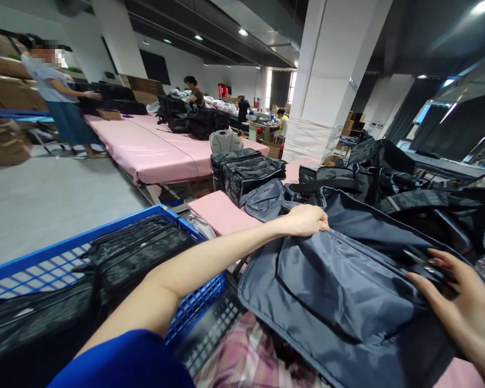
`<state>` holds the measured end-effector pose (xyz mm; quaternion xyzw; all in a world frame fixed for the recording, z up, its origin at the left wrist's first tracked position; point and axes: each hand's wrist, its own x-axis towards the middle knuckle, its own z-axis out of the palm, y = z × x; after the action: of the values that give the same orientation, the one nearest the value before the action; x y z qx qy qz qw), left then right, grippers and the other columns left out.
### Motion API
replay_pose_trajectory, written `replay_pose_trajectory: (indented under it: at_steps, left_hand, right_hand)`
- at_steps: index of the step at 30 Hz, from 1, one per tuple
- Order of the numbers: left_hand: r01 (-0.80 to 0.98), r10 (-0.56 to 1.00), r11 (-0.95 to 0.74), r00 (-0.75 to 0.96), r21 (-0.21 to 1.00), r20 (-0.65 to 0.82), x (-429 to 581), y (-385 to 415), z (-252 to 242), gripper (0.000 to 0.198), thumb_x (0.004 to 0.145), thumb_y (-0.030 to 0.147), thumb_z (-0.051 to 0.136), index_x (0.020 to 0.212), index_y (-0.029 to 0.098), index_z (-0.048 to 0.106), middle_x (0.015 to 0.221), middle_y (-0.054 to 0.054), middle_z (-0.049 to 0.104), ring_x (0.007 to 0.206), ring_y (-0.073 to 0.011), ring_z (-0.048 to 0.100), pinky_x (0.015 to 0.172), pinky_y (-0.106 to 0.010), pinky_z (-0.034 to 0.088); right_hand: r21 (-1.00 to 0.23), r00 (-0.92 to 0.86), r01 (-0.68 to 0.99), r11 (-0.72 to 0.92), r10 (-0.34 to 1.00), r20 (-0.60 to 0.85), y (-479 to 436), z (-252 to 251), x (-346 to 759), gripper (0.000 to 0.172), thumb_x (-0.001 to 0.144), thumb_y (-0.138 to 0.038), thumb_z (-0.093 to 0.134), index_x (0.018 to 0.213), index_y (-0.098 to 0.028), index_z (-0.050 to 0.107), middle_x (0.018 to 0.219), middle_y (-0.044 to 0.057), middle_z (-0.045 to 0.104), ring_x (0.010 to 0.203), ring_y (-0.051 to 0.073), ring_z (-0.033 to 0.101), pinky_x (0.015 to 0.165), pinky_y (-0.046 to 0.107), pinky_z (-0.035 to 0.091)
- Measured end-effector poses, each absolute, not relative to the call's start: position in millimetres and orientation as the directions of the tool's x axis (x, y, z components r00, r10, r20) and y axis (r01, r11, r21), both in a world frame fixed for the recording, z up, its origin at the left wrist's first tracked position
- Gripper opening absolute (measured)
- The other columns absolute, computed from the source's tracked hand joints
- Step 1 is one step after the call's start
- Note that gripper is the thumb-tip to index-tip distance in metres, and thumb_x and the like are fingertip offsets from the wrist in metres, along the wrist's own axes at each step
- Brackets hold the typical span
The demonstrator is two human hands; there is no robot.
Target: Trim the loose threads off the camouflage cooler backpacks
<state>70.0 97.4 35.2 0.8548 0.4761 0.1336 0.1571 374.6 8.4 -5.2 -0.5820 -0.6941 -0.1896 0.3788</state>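
Observation:
An unzipped backpack with a dark grey lining lies spread over my lap and the table edge. My left hand is closed on the seam edge at its far side, fingers curled over the fabric. On the right, my right hand grips a small pair of scissors, thumb and fingers bent around the dark handles. The metal blades point left, just above the bag's opening. Part of the handles is hidden by the fingers.
At left stands a blue plastic basket holding camouflage backpacks. More camouflage bags are piled ahead and to the right. Beyond are a pink-covered table, a white pillar and several people at work.

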Motion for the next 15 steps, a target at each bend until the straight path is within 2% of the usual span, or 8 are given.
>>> replay_pose_trajectory:
  at_steps: [2,4,6,9,12,15]
  left_hand:
    - [0.774,0.857,-0.499,0.507,0.39,0.091,70,96,35,0.024,0.085,0.027,0.048,0.095,0.021,0.068,0.1,-0.002,0.07,0.095,-0.0197,0.062,0.079,-0.026,0.044]
    - [0.768,0.849,-0.518,0.515,0.377,0.117,69,93,33,0.023,0.086,0.025,0.047,0.095,0.021,0.068,0.1,-0.002,0.069,0.095,-0.0192,0.062,0.08,-0.026,0.044]
    - [0.758,0.829,-0.557,0.532,0.339,0.173,67,90,29,0.023,0.087,0.024,0.046,0.094,0.02,0.068,0.098,-0.003,0.068,0.094,-0.0183,0.061,0.081,-0.026,0.044]
    - [0.724,0.764,-0.641,0.574,0.254,0.295,68,82,24,0.024,0.09,0.032,0.047,0.095,0.02,0.067,0.098,-0.004,0.066,0.095,-0.0184,0.058,0.083,-0.027,0.044]
    - [0.703,0.734,-0.674,0.6,0.228,0.319,73,77,23,0.024,0.09,0.036,0.048,0.095,0.021,0.067,0.1,-0.004,0.065,0.096,-0.0195,0.057,0.082,-0.028,0.044]
    - [0.719,0.784,-0.621,0.572,0.312,0.24,78,79,27,0.024,0.089,0.034,0.048,0.091,0.021,0.068,0.098,-0.004,0.066,0.093,-0.0201,0.059,0.079,-0.028,0.044]
  right_hand:
    - [-0.118,-0.12,0.945,0.304,0.66,0.742,10,-10,347,0.049,0.084,-0.062,0.048,0.112,-0.023,0.056,0.097,0.007,0.065,0.072,0.02,0.062,0.061,0.032,0.045]
    - [-0.027,-0.201,0.934,0.356,0.585,0.786,8,-12,319,0.036,0.09,-0.049,0.046,0.105,-0.019,0.057,0.095,0.007,0.064,0.079,0.019,0.061,0.067,0.03,0.045]
    - [0.094,-0.263,0.932,0.35,0.474,0.84,7,-15,299,0.025,0.089,-0.038,0.052,0.099,-0.017,0.06,0.093,0.007,0.063,0.081,0.019,0.059,0.069,0.03,0.043]
    - [0.22,-0.319,0.93,0.293,0.351,0.88,10,-21,286,0.013,0.084,-0.028,0.062,0.091,-0.017,0.064,0.086,0.006,0.063,0.074,0.018,0.055,0.065,0.029,0.04]
    - [0.243,-0.333,0.928,0.283,0.334,0.882,13,-25,285,0.011,0.081,-0.023,0.066,0.09,-0.017,0.065,0.084,0.005,0.063,0.072,0.017,0.053,0.064,0.029,0.038]
    - [0.221,-0.315,0.932,0.285,0.344,0.885,11,-25,285,0.013,0.079,-0.022,0.067,0.091,-0.016,0.065,0.085,0.005,0.063,0.073,0.017,0.052,0.064,0.029,0.039]
